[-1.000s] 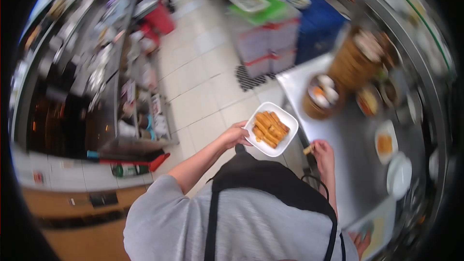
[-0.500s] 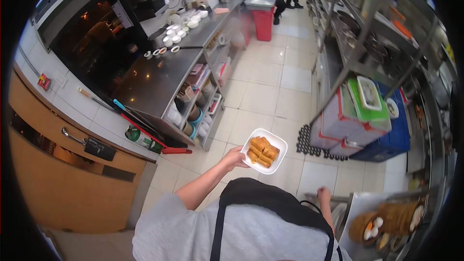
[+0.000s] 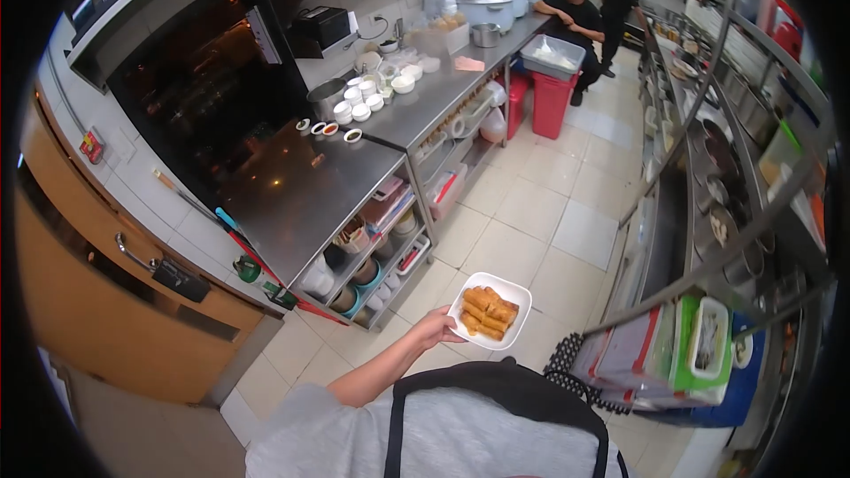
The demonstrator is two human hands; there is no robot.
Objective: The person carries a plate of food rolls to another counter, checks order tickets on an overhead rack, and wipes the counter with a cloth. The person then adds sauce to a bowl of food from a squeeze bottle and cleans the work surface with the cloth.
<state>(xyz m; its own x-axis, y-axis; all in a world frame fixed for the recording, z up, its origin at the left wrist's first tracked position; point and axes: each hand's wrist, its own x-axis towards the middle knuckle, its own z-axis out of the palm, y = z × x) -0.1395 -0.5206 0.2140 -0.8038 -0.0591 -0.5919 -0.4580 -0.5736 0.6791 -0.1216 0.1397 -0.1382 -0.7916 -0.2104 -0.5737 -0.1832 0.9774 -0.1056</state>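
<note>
My left hand [image 3: 436, 327] grips the left edge of a square white dish [image 3: 520, 327], held out over the tiled floor in front of my body. Several golden-brown fried rolls [image 3: 489, 312] lie piled in the dish. My fingers are partly under the rim, with the thumb near its edge. My right hand does not show; only my grey shirt and black apron appear on that side.
A steel counter [image 3: 310, 204] with small white bowls [image 3: 360, 112] stands ahead left. A red bin [image 3: 553, 106] and two people in black are at the far end. Shelving and stacked boxes [image 3: 620, 358] line the right; a wooden door [image 3: 115, 292] is left.
The view has turned away from the right-hand table with steamer baskets toward the left counter. The dish is still in my left hand. My right hand has left the view.
</note>
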